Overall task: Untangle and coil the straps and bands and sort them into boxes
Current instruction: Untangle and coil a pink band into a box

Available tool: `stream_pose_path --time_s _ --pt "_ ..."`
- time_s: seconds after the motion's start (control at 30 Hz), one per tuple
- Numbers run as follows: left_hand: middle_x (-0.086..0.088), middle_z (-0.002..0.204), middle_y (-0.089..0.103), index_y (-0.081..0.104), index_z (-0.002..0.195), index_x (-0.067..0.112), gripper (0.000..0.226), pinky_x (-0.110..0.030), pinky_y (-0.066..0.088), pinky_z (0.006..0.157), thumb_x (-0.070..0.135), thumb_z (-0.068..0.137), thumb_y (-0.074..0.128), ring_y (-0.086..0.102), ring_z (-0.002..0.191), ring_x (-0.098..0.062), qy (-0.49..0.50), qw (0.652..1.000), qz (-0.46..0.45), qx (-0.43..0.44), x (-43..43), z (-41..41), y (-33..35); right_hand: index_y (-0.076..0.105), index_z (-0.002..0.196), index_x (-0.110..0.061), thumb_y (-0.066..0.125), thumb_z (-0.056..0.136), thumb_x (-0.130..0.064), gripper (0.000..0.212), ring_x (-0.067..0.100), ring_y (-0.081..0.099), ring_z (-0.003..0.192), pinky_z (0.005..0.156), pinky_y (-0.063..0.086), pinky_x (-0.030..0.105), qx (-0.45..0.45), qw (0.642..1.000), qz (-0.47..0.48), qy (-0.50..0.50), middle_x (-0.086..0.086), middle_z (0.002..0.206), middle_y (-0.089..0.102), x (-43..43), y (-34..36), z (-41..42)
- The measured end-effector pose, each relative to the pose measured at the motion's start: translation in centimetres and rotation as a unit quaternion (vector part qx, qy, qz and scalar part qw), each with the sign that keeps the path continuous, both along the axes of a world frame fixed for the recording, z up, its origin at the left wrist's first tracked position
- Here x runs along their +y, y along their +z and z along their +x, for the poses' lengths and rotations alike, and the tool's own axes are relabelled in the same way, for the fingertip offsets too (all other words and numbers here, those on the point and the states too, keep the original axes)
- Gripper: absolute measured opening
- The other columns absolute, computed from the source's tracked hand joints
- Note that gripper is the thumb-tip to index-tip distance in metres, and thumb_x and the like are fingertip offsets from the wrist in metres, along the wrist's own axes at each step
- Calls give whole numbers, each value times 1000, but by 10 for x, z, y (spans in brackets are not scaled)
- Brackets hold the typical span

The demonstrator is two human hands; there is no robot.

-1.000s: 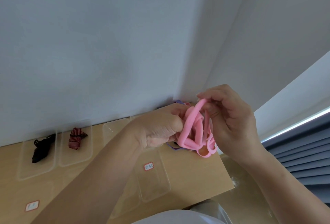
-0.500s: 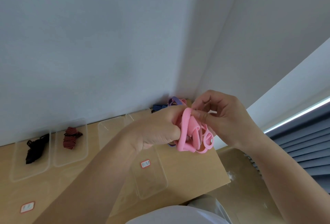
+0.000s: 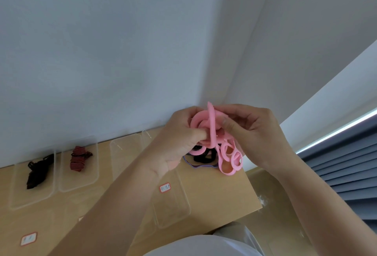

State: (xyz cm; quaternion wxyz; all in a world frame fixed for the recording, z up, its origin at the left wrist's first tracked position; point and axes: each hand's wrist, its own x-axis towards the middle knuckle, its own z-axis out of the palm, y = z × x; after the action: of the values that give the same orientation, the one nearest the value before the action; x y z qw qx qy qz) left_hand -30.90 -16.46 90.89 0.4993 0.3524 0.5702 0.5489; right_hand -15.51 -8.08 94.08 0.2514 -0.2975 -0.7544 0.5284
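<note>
**Pink band knotted between my hands**

A black strap (image 3: 38, 172) and a striped red strap (image 3: 78, 158) lie in separate clear boxes (image 3: 81, 181) on the left. The labels (image 3: 165, 188) are too blurred to read. My left hand (image 3: 177, 145) grips the pink band (image 3: 212, 129) and my right hand (image 3: 251, 133) pinches it, above the table (image 3: 224, 194). My hands and the band half hide a dark tangle (image 3: 204, 157) underneath.

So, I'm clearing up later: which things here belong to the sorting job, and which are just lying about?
Job: pink band, gripped by left hand and right hand; boxed black strap; boxed striped strap; empty box; black band; purple band; label.
Lying about: window blinds.
</note>
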Motion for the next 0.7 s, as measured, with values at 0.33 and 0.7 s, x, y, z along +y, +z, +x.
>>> stream_pose_path --time_s 0.33,0.7 --pt "-8 117 72 61 121 20 53 -50 57 95 25 75 88 73 104 -29 74 997 14 -18 -6 6 -4 77 102 -21 67 96 -10 16 11 74 78 68 58 22 17 996 17 -89 -11 85 77 1 -4 -6" --pt "-7 105 77 69 116 23 33 -57 56 95 24 84 75 75 98 -29 162 985 57 -11 -4 15 -9 74 100 -22 70 92 -9 15 9 74 76 68 57 18 35 993 -30 -109 -9 84 77 4 -4 -5"
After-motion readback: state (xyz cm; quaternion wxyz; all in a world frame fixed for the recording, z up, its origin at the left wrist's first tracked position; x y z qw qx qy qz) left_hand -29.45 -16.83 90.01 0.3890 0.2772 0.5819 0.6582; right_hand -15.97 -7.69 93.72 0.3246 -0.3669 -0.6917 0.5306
